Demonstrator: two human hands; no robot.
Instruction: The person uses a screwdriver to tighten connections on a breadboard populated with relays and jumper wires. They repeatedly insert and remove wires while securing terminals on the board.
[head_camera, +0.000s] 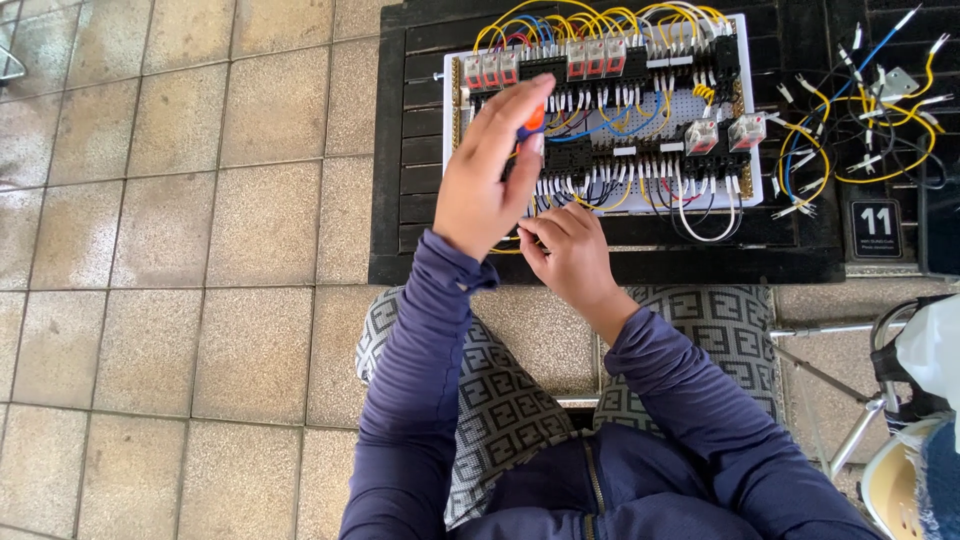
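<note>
Left hand (487, 175): raised over the left part of the board, fingers closed round an orange-handled screwdriver (536, 118) pointing down at the terminals.
Right hand (567, 247): at the board's near edge, fingertips pinched on a thin yellow wire (512, 250).
White perforated wiring board (752, 110): flat on the worktop, carrying black terminal rows, clear relays and many yellow, blue and white leads.
Risk: the screwdriver tip may slip off a screw and nick neighbouring leads, since the rows are crowded.
Risk: the pinched wire may pull free if the grip loosens.
Worktop: dark slatted wooden table (392, 150); loose cut wires (870, 110) lie at right.
Room: beige tiled floor (180, 250); a metal frame stands at right.
</note>
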